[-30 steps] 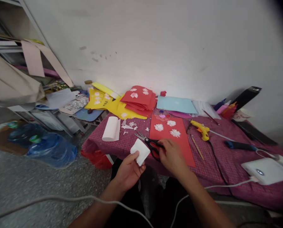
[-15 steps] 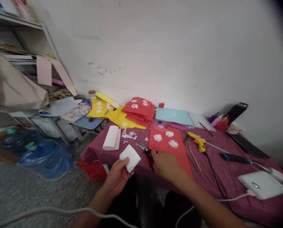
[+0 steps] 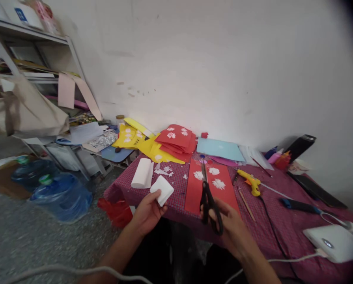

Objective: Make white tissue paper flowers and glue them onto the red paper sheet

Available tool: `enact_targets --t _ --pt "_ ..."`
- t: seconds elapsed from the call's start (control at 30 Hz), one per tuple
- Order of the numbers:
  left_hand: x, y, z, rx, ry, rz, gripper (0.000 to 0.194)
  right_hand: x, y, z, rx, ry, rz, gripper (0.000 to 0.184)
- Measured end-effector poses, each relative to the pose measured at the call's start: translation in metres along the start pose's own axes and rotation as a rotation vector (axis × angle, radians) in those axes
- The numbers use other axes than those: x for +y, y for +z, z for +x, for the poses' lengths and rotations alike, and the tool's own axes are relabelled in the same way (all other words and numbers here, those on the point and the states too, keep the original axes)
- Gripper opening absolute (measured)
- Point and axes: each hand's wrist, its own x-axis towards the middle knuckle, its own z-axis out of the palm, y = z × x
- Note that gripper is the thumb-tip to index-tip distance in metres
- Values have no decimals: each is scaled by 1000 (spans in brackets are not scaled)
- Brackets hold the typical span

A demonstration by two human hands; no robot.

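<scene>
A folded square of white tissue (image 3: 163,188) is pinched in my left hand (image 3: 149,213), just off the table's front edge. My right hand (image 3: 228,221) grips black-handled scissors (image 3: 207,201), their blades pointing up and away over a red paper sheet (image 3: 194,196). Several white fringed paper flowers (image 3: 218,184) lie on that sheet. Left of it, a white tissue roll (image 3: 141,173) rests on the checked tablecloth beside torn white scraps (image 3: 163,171).
A yellow glue gun (image 3: 251,182), a wooden stick (image 3: 247,204) and a white power bank (image 3: 322,242) lie to the right. Red sheets (image 3: 176,139) with flowers are stacked behind. Water jugs (image 3: 62,197) stand on the floor at left. A white cable (image 3: 75,270) crosses in front.
My right hand has lifted the scissors off the table and turned them so the blades point away. My left hand keeps the folded tissue, nearly in place. The view has shifted slightly.
</scene>
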Motion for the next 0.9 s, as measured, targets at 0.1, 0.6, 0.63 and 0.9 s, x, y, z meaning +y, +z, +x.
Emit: enact_targets --t 0.1,0.6,0.63,0.9 --pt "2 4 5 26 -28 -81 22 27 9 -23 -2 80 218 37" --pt "-13 28 11 -20 -124 -148 13 63 36 -59 -262 78 670 42" --pt "-13 30 11 -31 -125 -155 12 64 37 -60 -251 65 667 42" --pt "-16 37 11 -58 -158 -135 12 70 44 -66 -228 -22 676 43"
